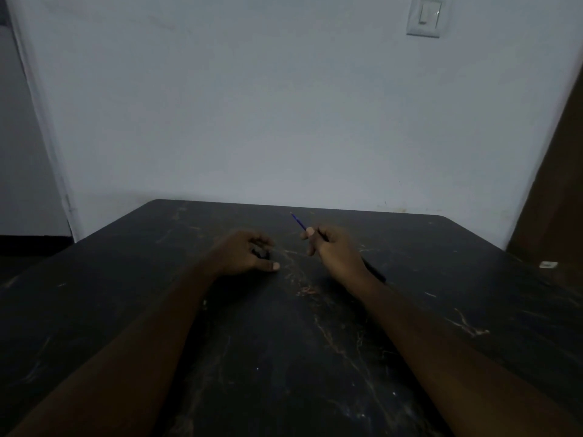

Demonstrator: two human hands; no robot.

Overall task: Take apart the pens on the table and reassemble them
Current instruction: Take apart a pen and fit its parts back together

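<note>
My right hand [334,250] is closed around a thin blue pen refill [298,221] that sticks out up and to the left, tip away from me. A dark pen part [375,272] lies on the table just right of that wrist, partly hidden by it. My left hand [249,252] rests on the black table [284,342] with its fingers curled over a small dark pen piece [262,253]; most of that piece is hidden in the dim light.
The scratched black table stands against a pale wall [284,105]. A small white object [548,264] lies near the table's right edge. A brown door [558,200] is at the right, a light switch [427,15] high on the wall.
</note>
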